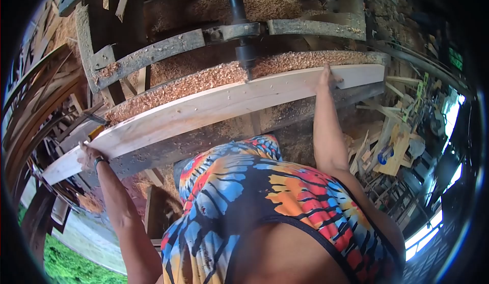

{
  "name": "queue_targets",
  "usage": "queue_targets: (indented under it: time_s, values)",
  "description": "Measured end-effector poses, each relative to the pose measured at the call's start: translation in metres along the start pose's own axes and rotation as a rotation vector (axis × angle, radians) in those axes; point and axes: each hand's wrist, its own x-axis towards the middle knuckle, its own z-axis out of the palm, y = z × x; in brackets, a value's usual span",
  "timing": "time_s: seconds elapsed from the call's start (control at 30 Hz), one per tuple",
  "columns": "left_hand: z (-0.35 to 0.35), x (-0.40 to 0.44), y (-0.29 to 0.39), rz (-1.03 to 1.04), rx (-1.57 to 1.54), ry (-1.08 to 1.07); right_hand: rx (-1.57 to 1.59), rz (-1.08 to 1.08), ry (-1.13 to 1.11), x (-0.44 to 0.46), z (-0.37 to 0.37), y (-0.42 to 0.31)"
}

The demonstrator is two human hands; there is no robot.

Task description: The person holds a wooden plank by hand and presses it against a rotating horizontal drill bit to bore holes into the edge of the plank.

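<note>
A long pale wooden board (204, 106) lies across a machine table, its far edge touching the tip of a dark vertical spindle (246, 52). Near the board's left end, my left hand (89, 157) grips it, with a dark band on the wrist. Toward the right end, my right hand (326, 79) rests on the board with its fingers over the far edge. Reddish wood shavings (188, 83) are heaped along the far side of the board, and small chips dot its top.
A timber frame (153, 50) coated in dust stands behind the spindle. Stacked wood strips (35, 90) fill the left side. On the right are scrap boards (392, 149) and a blue round object (385, 154). Green grass (71, 263) shows at the lower left.
</note>
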Motion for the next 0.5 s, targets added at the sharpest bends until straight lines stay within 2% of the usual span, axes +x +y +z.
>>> queue_targets:
  time_s: [0.03, 0.13, 0.17, 0.27, 0.37, 0.5]
  values:
    - [0.006, 0.016, -0.003, -0.059, -0.042, -0.033, -0.027, 0.041, -0.035, -0.013, 0.002, -0.005]
    - [0.022, 0.079, -0.022, 0.025, 0.09, 0.054, -0.116, 0.085, -0.026, -0.031, -0.002, -0.022]
    - [0.019, 0.08, -0.022, 0.013, 0.067, 0.08, -0.147, 0.086, 0.003, -0.032, -0.004, -0.026]
    - [0.001, 0.073, -0.01, -0.019, 0.102, -0.016, -0.214, 0.086, 0.101, -0.041, -0.012, -0.041]
    - [-0.002, 0.069, -0.009, -0.051, 0.119, -0.072, -0.172, 0.107, 0.134, -0.062, -0.021, -0.056]
    - [-0.001, 0.053, -0.007, -0.057, 0.168, -0.06, -0.057, 0.075, 0.2, -0.011, -0.013, -0.032]
